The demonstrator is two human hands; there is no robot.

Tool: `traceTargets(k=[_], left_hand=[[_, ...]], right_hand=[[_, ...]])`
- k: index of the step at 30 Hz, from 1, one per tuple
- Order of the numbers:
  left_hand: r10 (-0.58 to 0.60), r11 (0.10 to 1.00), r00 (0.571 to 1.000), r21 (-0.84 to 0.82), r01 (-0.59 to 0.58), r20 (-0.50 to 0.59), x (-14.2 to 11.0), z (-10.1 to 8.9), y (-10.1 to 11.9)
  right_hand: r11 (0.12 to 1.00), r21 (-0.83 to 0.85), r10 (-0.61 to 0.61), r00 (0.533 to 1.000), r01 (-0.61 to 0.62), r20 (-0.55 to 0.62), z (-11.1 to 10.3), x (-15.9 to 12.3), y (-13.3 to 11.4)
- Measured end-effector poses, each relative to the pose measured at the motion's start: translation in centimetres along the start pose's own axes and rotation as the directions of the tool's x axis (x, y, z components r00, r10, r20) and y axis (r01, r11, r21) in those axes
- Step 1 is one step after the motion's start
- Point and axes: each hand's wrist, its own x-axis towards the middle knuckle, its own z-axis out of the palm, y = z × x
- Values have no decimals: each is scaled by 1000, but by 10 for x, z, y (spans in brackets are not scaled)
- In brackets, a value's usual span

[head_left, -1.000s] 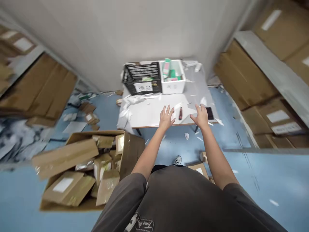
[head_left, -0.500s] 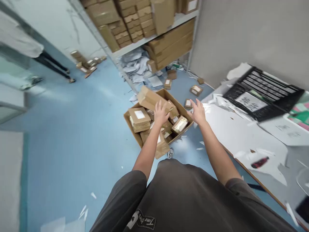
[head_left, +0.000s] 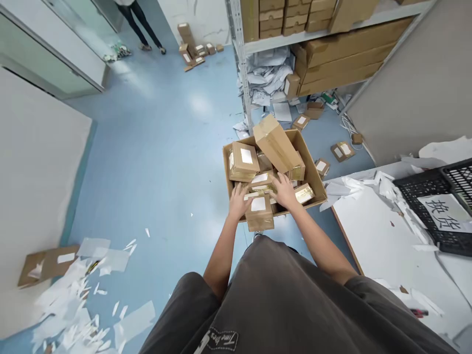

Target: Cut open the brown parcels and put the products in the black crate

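A large open carton [head_left: 313, 196] in front of me holds several small brown parcels with white labels. My left hand [head_left: 239, 200] is at its front left, fingers apart, beside a labelled parcel [head_left: 260, 221] that leans out over the front edge. My right hand [head_left: 283, 191] is spread over the parcels on the other side of it, its fingertips near a taped parcel [head_left: 261, 181]. Whether either hand presses on a parcel I cannot tell. A long box [head_left: 278, 145] lies slanted across the back, and a stack of flat boxes [head_left: 243, 162] fills the back left.
Metal shelving [head_left: 241, 64] with brown boxes stands behind the carton. Loose parcels [head_left: 342, 151] lie on the floor. To the right is a white table [head_left: 379, 231] with a black crate [head_left: 420, 196]. Paper scraps [head_left: 73, 309] litter the lower left; a person [head_left: 138, 22] stands far off.
My view has turned left. My left hand has moved off the long box to the carton's front left. My right hand has come in from outside the carton to over the parcels.
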Motion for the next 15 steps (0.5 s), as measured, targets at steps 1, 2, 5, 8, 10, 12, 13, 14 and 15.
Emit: traceTargets(k=[1, 2, 5, 8, 10, 12, 13, 14, 15], left_hand=[[-16, 1000, 999, -18, 17, 34, -19, 13, 2], [-36, 999, 997, -33, 38, 68, -38, 24, 4], [-136, 987, 978, -58, 147, 161, -83, 50, 11], [-244, 963, 949, -62, 261, 201, -106, 64, 18], [-279, 953, 940, -64, 296, 198, -111, 68, 23], [-286, 952, 940, -56, 301, 187, -112, 69, 30], [-283, 954, 942, -46, 296, 181, -112, 69, 34], [-281, 957, 944, -32, 290, 171, -111, 67, 39], [-277, 959, 948, -15, 283, 158, -111, 64, 44]], right_hand=[[1000, 7, -9, 999, 9, 41, 9, -14, -3], [1000, 16, -18, 997, 16, 82, 17, -28, -5], [998, 61, -30, 973, 16, 229, 37, -70, -9], [992, 121, -20, 912, -32, 410, 54, -102, -14], [988, 128, 16, 885, -85, 465, 63, -114, -20], [986, 121, 50, 889, -117, 456, 66, -119, -24], [985, 124, 51, 895, -117, 444, 65, -119, -25], [985, 132, 40, 900, -108, 434, 63, -119, -25], [985, 145, 24, 905, -94, 425, 59, -118, -24]])
